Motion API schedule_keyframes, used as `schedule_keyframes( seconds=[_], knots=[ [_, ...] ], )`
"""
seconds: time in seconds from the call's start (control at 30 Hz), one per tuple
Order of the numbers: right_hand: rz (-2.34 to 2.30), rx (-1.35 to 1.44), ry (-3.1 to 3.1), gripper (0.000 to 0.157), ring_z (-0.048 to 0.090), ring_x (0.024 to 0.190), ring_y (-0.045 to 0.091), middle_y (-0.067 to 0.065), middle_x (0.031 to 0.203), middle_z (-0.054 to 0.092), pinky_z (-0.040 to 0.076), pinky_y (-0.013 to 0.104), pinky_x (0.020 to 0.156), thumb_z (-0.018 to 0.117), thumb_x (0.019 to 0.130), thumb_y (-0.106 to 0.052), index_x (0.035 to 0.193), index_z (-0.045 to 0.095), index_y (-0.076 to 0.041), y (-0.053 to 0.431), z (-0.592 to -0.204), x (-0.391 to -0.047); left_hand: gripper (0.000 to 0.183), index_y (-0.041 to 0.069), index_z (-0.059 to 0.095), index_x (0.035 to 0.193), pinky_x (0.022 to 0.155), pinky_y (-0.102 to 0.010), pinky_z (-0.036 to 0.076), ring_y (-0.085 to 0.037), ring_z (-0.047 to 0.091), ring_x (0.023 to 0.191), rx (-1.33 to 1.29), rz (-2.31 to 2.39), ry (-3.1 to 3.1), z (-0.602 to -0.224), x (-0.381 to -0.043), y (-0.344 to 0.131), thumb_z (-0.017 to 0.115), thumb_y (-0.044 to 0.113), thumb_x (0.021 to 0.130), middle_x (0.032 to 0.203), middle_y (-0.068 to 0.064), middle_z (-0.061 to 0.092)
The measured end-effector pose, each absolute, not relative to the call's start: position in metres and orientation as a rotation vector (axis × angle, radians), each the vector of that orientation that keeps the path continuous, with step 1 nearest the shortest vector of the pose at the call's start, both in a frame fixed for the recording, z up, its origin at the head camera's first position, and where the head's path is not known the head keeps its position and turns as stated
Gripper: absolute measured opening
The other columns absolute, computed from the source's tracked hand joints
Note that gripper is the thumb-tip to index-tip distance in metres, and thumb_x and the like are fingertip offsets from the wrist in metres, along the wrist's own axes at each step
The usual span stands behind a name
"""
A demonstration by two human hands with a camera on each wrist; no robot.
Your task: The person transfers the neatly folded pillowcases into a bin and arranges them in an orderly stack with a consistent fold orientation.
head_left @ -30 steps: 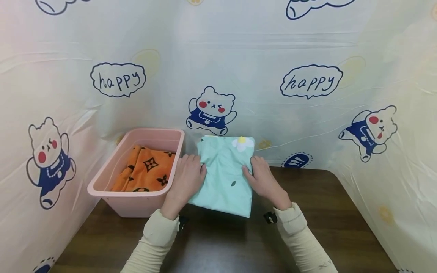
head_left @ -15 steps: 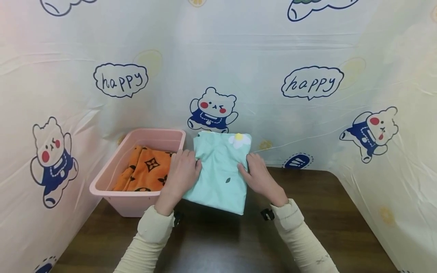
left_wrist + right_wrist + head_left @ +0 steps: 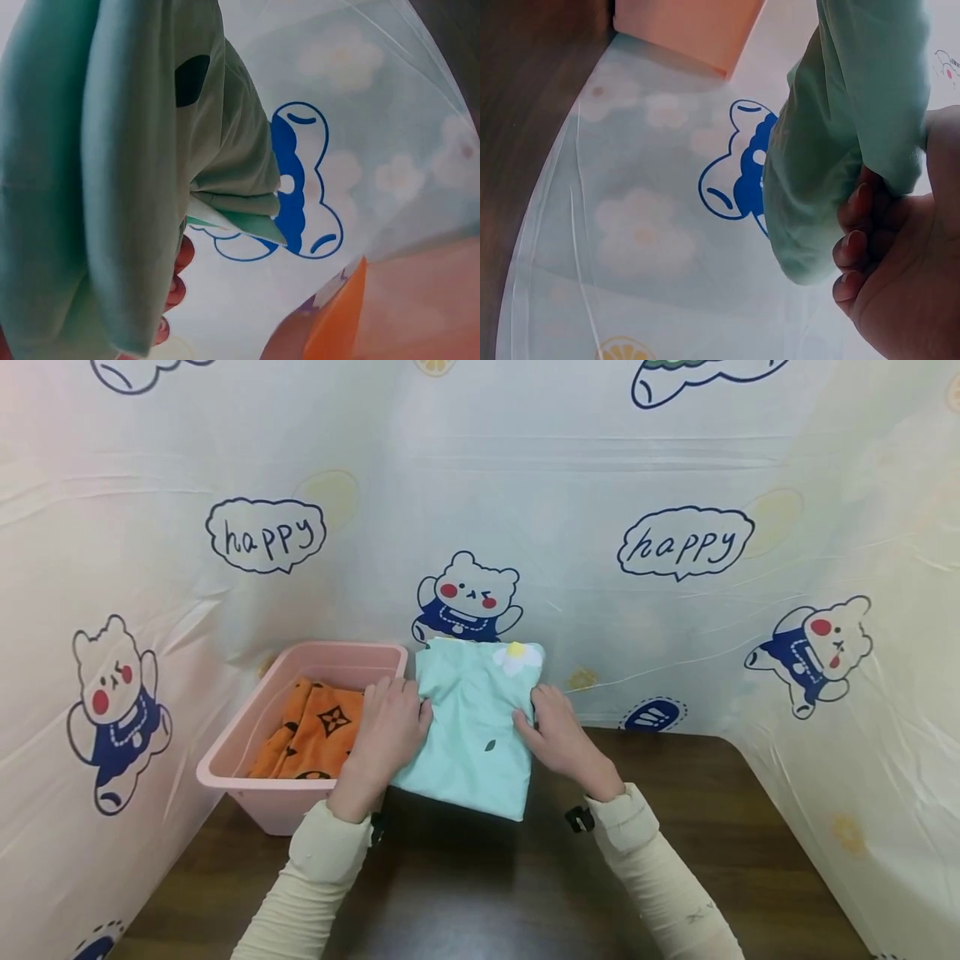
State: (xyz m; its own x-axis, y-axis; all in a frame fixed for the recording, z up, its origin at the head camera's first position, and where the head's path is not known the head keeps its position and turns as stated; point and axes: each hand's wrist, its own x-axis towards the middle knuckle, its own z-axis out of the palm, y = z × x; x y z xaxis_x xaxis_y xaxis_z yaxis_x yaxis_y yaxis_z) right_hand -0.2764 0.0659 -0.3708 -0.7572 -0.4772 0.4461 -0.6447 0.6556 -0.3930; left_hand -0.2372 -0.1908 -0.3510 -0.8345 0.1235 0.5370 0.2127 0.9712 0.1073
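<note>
A folded mint-green cloth (image 3: 472,727) with a white flower and a small leaf print is held up above the table, tilted toward the head camera. At its left edge my left hand (image 3: 386,727) grips it, thumb on the near face. The right hand (image 3: 562,735) pinches the opposite edge the same way. In the left wrist view the cloth's thick folds (image 3: 127,165) cover most of that hand; only some fingertips show. Curled fingers of the right hand (image 3: 900,270) lie behind the cloth (image 3: 817,172) in the right wrist view.
A pink plastic basin (image 3: 300,785) stands on the left, partly behind my left hand. Inside lies a folded orange cloth (image 3: 315,727) with black motifs. Beneath is a dark brown wooden table (image 3: 675,860). A printed curtain (image 3: 480,477) encloses the back and sides.
Both hands have carried the mint-green cloth left and slightly upward, closer to the basin. The left hand now overlaps more of the basin's right side. The basin and orange cloth stay in place.
</note>
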Motion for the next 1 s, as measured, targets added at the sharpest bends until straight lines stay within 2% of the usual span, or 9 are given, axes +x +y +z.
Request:
schedule_keyframes(
  seconds=[0.33,0.63,1.0],
  knots=[
    [0.793,0.924,-2.551,0.024,0.04,0.082,0.017,0.001,0.087,0.047,0.035,0.032,0.073,0.044,0.096,-0.032,0.101,0.048,-0.009,0.056,-0.363,-0.283,0.03,-0.001,0.053,0.085,0.066,-0.035,0.029,-0.026,0.039,0.072,-0.226,-0.182,-2.586,-0.344,-0.238,-0.2,0.052,0.028,0.093,0.074,-0.009,0.046],
    [0.818,0.977,-2.507,0.027,0.041,0.083,0.017,0.001,0.088,0.047,0.036,0.032,0.072,0.045,0.096,-0.033,0.106,0.049,-0.008,0.048,-0.363,-0.287,0.031,-0.003,0.055,0.098,0.069,-0.037,0.031,-0.027,0.041,0.079,-0.222,-0.206,-2.605,-0.341,-0.238,-0.209,0.051,0.028,0.094,0.088,-0.012,0.055],
    [0.838,0.965,-2.526,0.029,0.04,0.086,0.016,0.0,0.093,0.048,0.036,0.032,0.073,0.044,0.096,-0.035,0.11,0.048,-0.01,0.037,-0.364,-0.296,0.028,-0.001,0.053,0.089,0.068,-0.038,0.031,-0.027,0.041,0.075,-0.235,-0.201,-2.595,-0.338,-0.242,-0.219,0.05,0.026,0.094,0.079,-0.011,0.051]
  ],
)
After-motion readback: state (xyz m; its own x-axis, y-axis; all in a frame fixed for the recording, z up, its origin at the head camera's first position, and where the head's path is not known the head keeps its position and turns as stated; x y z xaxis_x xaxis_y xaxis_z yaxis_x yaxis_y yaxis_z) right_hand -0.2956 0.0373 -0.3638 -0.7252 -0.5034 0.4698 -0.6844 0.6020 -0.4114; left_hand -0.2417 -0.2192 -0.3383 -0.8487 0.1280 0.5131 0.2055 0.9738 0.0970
